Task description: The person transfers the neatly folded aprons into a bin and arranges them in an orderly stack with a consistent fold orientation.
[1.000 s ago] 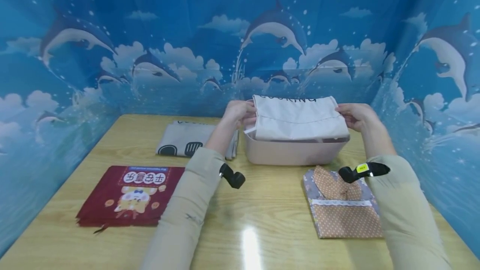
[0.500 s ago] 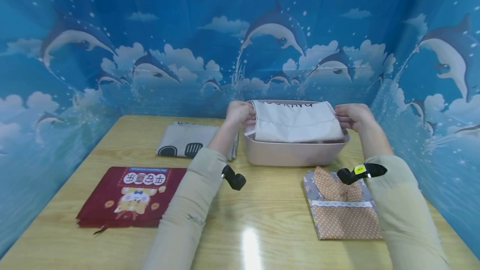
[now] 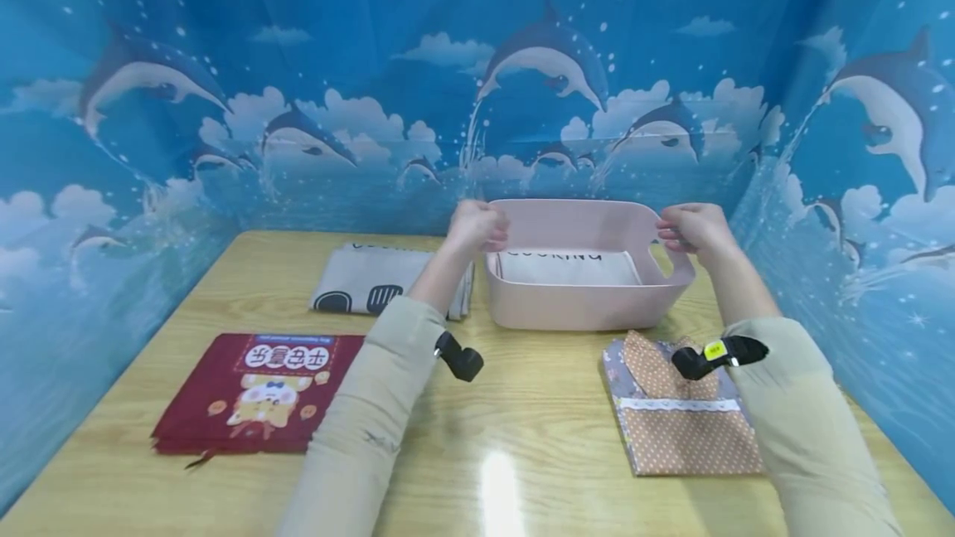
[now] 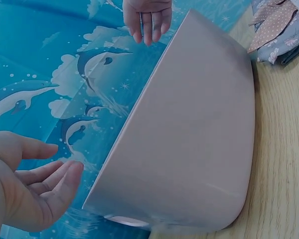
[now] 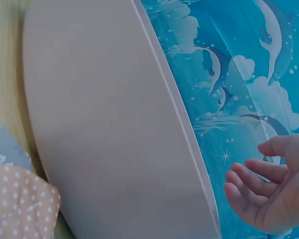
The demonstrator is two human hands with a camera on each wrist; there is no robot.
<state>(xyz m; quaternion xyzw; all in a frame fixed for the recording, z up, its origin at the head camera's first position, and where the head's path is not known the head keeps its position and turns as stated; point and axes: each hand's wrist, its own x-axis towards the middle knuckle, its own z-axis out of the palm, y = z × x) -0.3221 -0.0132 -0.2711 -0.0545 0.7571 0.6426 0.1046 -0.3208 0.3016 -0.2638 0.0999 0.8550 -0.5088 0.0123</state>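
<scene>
A folded white cloth (image 3: 570, 268) with "COOKING" lettering lies inside the pale pink plastic basket (image 3: 589, 307) at the back of the table. By the basket's left end is my left hand (image 3: 477, 226), its fingers loosely bent around nothing. My right hand (image 3: 694, 228) hovers over the right end, near the handle hole, also holding nothing. In the left wrist view, my left hand (image 4: 35, 184) has thumb and fingers apart, away from the basket's rim. The right wrist view shows my right hand (image 5: 274, 184) with relaxed fingers, apart from the basket (image 5: 109, 124).
Left of the basket lies a folded grey-white cloth (image 3: 366, 276) with dark utensil prints. A folded dark red cloth (image 3: 201, 388) with a cartoon animal is at the front left. Under my right forearm is a folded brown polka-dot and grey floral cloth (image 3: 686, 437).
The white cloth has gone down from the basket's rim to its inside. Both hands have let go of it and stay above the basket's ends.
</scene>
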